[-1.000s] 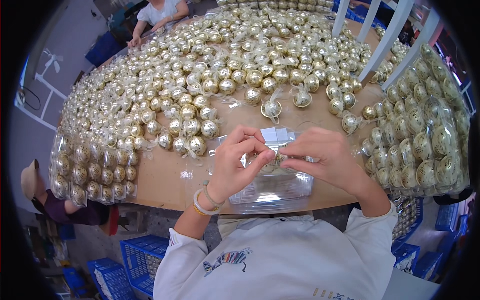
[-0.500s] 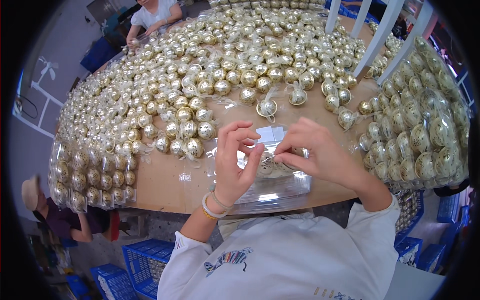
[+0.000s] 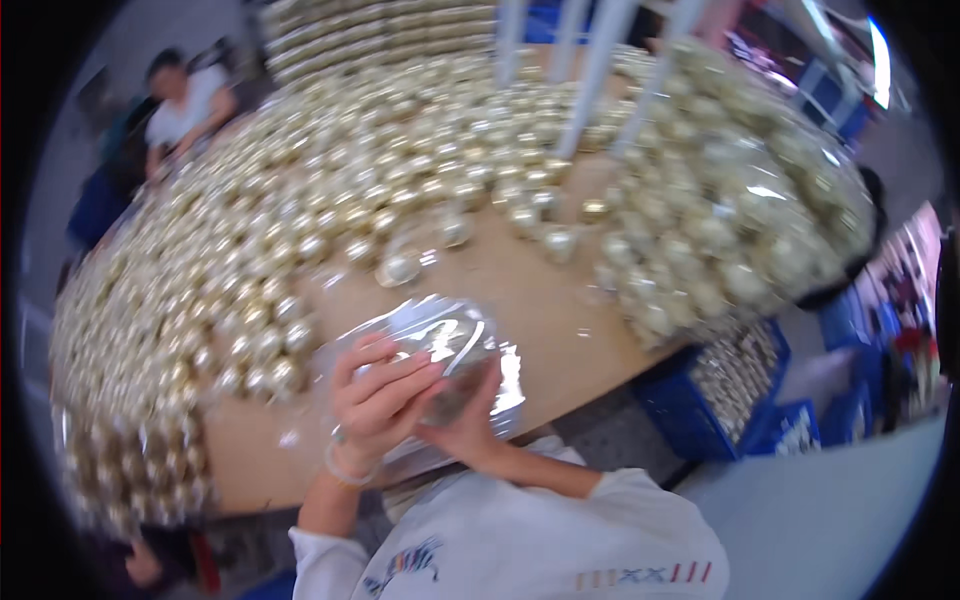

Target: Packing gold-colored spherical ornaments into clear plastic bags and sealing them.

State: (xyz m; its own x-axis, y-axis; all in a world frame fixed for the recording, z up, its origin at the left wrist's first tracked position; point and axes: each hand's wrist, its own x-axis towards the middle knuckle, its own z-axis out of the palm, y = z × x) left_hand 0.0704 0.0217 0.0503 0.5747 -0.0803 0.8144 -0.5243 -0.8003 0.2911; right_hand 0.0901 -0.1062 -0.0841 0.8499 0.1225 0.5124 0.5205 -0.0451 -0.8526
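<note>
While the view is blurred by motion, both hands can be seen close together over the near edge of the counter (image 3: 560, 330), working on a clear plastic bag (image 3: 440, 345) that holds a pale gold ball; the ball itself is too smeared to make out in detail. The left hand (image 3: 375, 405) lies on the bag's near face with its fingers (image 3: 395, 375) curled over the crinkled film, a ring on one finger and a bracelet at the wrist. The right hand (image 3: 465, 425) sits below and behind the bag, touching the left hand, and closes on the bag's lower part; how tightly it grips I cannot tell. The bag is lifted just above the bare wooden strip of the counter, with more shiny film spread beneath it.

Beyond the bare strip, the counter is heaped with gold ball ornaments (image 3: 330, 220), packed side by side to the left and far edges. A second mound of bagged gold balls (image 3: 730, 220) rises on the right. White slanted bars (image 3: 600, 70) cross the top. Blue crates (image 3: 730, 390) stand on the floor to the right of the counter. Another person (image 3: 185, 100) sits at the far left corner.
</note>
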